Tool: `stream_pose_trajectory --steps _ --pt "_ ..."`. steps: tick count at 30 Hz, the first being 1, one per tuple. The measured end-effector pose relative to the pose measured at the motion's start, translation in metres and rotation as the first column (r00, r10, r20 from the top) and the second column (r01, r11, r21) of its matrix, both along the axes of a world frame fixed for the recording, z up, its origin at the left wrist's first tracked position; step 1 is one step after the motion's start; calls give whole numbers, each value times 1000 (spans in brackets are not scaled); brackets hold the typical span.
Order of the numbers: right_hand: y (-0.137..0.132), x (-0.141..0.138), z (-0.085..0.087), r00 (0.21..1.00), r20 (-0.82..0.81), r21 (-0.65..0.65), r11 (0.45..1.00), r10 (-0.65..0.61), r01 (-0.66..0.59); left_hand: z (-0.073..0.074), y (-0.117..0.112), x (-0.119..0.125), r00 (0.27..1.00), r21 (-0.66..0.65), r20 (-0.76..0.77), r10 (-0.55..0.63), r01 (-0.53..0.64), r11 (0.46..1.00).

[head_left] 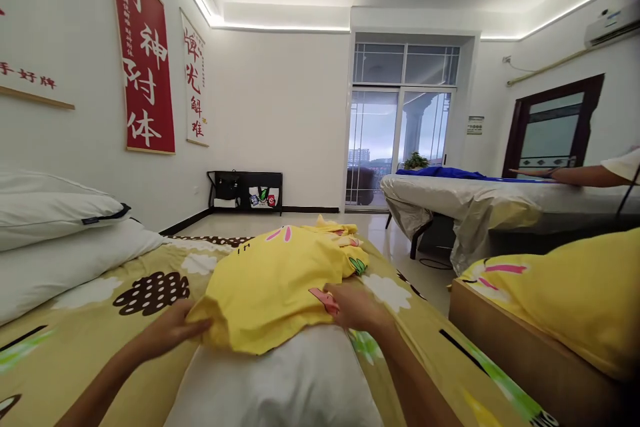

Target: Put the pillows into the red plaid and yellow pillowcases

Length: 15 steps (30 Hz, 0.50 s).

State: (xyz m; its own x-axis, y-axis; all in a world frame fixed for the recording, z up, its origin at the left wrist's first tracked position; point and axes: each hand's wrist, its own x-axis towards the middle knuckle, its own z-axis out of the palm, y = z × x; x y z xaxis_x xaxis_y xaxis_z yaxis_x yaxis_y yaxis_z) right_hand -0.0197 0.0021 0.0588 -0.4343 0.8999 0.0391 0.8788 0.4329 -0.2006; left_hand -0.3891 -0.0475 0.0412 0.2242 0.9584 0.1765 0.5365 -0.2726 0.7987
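A yellow pillowcase (273,283) with pink and green prints lies bunched over the far end of a white pillow (280,383) on the bed. My left hand (173,328) pinches the pillowcase's open edge at its left corner. My right hand (353,307) grips the same edge on the right side, fingers closed on the cloth. Half of the white pillow is bare and points toward me.
The bed has a yellow patterned sheet (100,320). Two white pillows (55,213) are stacked at the left. A yellow pillow (565,293) rests on a wooden stand at the right. Another person's arm (575,175) reaches over a second bed (500,197).
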Motion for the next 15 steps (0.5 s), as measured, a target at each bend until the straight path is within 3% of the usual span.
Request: stream_pose_trajectory --steps 2,4,7,9,11,13,15 --pt "13 1 -15 991 55 60 991 -122 118 28 10 3 993 19 111 37 -40 999" --pt "22 -4 -42 988 72 48 990 -138 135 37 19 5 948 51 288 135 -156 986" --pt "38 -5 -77 988 -58 74 986 -146 150 10 35 6 799 23 553 236 -297 954" --pt "53 1 -87 965 -207 136 972 -164 194 -17 48 3 708 -72 640 298 -331 941" --pt "66 9 -88 921 -324 213 932 -216 293 -34 61 -3 633 -182 680 369 -341 922" --pt "72 17 -85 878 -392 263 881 -274 392 -39 68 -10 559 -227 721 410 -368 902" --pt "64 23 -81 844 -444 285 845 -302 453 -37 66 -21 528 -185 746 405 -421 888"
